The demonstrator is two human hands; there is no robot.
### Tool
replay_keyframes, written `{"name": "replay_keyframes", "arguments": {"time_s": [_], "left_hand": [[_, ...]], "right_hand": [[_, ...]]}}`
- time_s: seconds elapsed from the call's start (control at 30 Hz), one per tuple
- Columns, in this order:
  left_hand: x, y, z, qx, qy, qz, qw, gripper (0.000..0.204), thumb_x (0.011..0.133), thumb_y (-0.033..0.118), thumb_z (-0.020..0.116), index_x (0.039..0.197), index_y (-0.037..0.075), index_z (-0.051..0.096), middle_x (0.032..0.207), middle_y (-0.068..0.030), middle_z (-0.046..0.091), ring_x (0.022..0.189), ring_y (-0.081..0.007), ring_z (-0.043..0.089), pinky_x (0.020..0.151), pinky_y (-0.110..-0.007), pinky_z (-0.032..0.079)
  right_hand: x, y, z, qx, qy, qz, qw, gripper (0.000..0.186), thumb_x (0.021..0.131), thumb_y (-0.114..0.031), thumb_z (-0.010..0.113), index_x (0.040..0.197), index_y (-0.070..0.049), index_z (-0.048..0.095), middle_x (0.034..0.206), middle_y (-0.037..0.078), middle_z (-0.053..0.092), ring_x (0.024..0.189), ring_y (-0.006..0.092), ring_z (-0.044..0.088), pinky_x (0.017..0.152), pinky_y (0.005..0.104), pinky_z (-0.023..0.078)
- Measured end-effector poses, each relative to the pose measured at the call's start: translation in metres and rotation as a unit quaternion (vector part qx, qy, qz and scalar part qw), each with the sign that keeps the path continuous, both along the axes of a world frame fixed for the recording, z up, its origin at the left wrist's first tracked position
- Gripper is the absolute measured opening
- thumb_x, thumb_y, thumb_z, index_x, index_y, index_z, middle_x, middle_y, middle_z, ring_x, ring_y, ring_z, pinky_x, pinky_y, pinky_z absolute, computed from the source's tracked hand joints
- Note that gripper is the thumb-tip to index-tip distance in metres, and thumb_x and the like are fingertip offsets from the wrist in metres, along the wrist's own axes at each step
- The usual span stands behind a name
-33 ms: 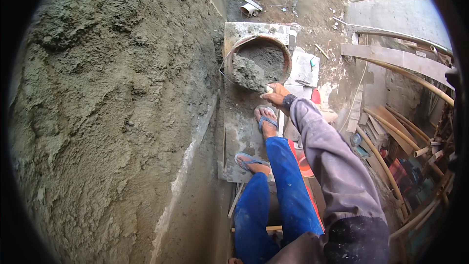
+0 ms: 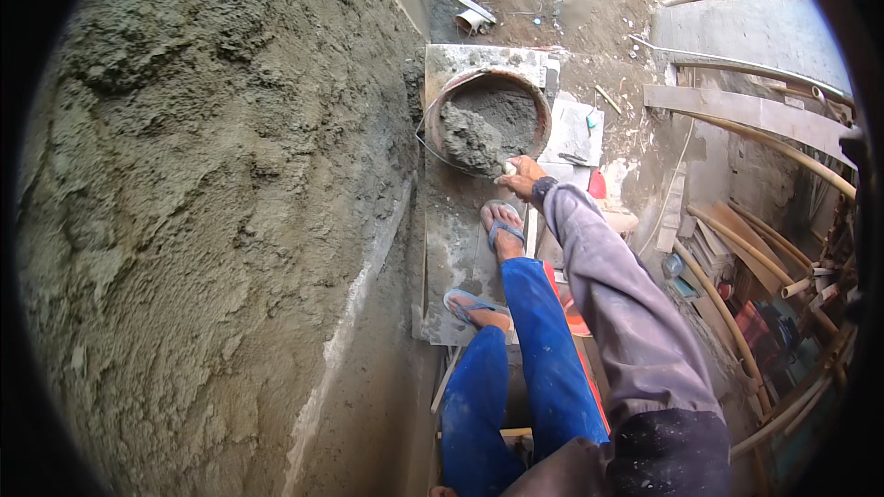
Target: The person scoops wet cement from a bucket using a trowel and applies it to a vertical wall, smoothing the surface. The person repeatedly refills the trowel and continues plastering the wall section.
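Note:
My right hand [image 2: 523, 177] reaches down to the near rim of a round pan [image 2: 543, 101] and is closed on the pale handle of a tool [image 2: 508, 167]. The tool's far end is sunk in the heap of grey wet mortar [image 2: 474, 136] in the pan, so its blade is hidden. The grey sleeve [image 2: 617, 304] of that arm comes in from the lower edge. My left hand is out of sight. The pan stands on a mortar-stained board [image 2: 460, 248], just beyond my feet in blue sandals [image 2: 502, 225].
A rough, freshly mortared wall [image 2: 212, 184] fills the left half, close beside the board. Bamboo poles [image 2: 737, 313] and wooden planks [image 2: 746, 110] crowd the right side. Dirt ground with scrap pieces and a short pipe [image 2: 470, 23] lies beyond the pan.

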State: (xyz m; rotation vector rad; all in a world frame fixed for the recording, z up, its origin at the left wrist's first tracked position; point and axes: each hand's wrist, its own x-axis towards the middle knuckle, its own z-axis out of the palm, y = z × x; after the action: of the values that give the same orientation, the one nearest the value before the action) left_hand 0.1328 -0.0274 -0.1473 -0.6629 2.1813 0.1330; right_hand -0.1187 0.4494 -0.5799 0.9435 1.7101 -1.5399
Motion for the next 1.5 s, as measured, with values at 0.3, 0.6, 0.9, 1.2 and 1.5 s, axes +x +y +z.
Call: {"name": "replay_keyframes", "arguments": {"time_s": [0.3,0.6,0.9,1.2,1.5], "left_hand": [[0.001,-0.038,0.037,0.099,0.069,-0.049,0.991,0.028,0.090,0.033,0.059,0.107,0.010,0.063,0.093,-0.0167,0.068,0.083,-0.0327,0.063,0.074,-0.044,0.049],[0.014,-0.138,0.053,0.223,0.192,0.068,0.953,0.019,0.084,0.024,0.064,0.078,0.006,0.065,0.068,-0.0036,0.063,0.064,-0.0149,0.058,0.061,-0.032,0.047],[0.012,-0.192,0.067,0.278,0.174,0.174,0.928,0.019,0.091,0.022,0.062,0.093,0.003,0.061,0.071,-0.0072,0.064,0.060,-0.0140,0.059,0.055,-0.030,0.049],[0.025,-0.220,0.009,0.355,-0.003,-0.004,0.935,0.016,0.091,0.020,0.060,0.087,0.005,0.060,0.073,-0.0065,0.063,0.065,-0.0139,0.059,0.058,-0.029,0.049],[0.017,-0.108,0.054,0.249,0.220,-0.052,0.942,0.013,0.081,0.014,0.061,0.089,0.005,0.065,0.071,-0.0049,0.064,0.063,-0.0137,0.060,0.063,-0.032,0.051]], "right_hand": [[0.038,-0.007,0.105,0.229,0.167,0.024,0.959,0.059,0.074,-0.046,0.072,0.111,0.000,0.062,0.104,0.027,0.061,0.101,0.0431,0.057,0.086,0.0469,0.046],[0.078,-0.054,0.477,0.037,0.299,-0.298,0.906,0.020,0.079,-0.012,0.059,0.097,-0.003,0.057,0.076,0.006,0.055,0.057,0.0128,0.053,0.051,0.0280,0.045],[-0.011,-0.147,0.662,0.047,0.531,-0.587,0.610,0.041,0.085,-0.002,0.059,0.123,-0.007,0.044,0.084,0.005,0.057,0.056,0.0113,0.055,0.049,0.0252,0.051],[0.043,-0.365,0.639,0.232,0.561,-0.177,0.774,0.060,0.084,-0.013,0.059,0.140,-0.008,0.039,0.098,0.024,0.065,0.070,0.0398,0.063,0.061,0.0457,0.051],[0.167,-0.126,0.374,0.344,0.113,0.130,0.923,0.021,0.081,-0.017,0.055,0.100,-0.009,0.055,0.080,0.022,0.065,0.075,0.0405,0.065,0.062,0.0514,0.050]]}}
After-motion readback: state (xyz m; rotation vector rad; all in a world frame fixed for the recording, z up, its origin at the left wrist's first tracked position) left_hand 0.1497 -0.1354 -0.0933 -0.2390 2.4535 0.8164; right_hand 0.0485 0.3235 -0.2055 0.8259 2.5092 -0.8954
